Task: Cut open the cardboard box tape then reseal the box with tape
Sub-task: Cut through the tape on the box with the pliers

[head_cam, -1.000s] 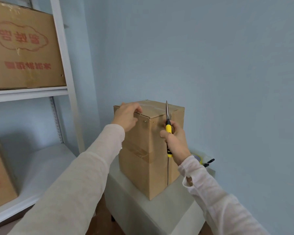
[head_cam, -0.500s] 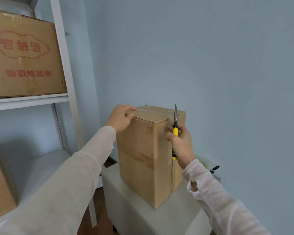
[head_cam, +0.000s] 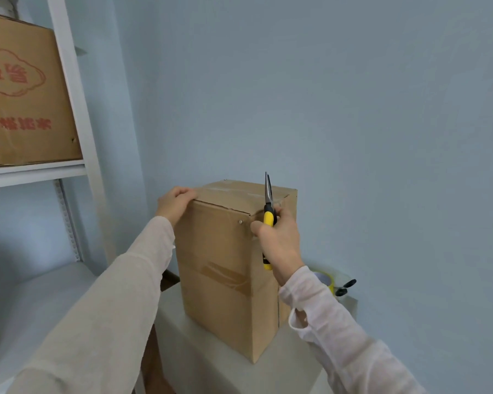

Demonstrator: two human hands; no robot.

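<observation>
Your left hand (head_cam: 175, 204) holds the top left corner of the cardboard box (head_cam: 219, 280), with the fingers curled over the edge. That hold is there so the tall box does not tip or slide while you cut. The box stands upright on the pale counter (head_cam: 211, 359), close to the blue wall. Your right hand (head_cam: 279, 243) is wrapped tight round the yellow handles of the scissors (head_cam: 268, 200). The thin blades are pressed together and point straight up, right at the top right edge of the box. A strip of clear tape (head_cam: 234, 189) runs across the top where the flaps meet. It looks whole to me, so I think the cutting has not begun yet. The blades sit close to where the tape comes over the edge, which is a good spot to start. You will likely need to tip the point down into the tape line and pull it along. Go slow, because your left hand is on the same lid and the blade should not run toward it. A tape roll (head_cam: 323, 280) waits on the counter behind your right arm, handy for sealing the box later.
</observation>
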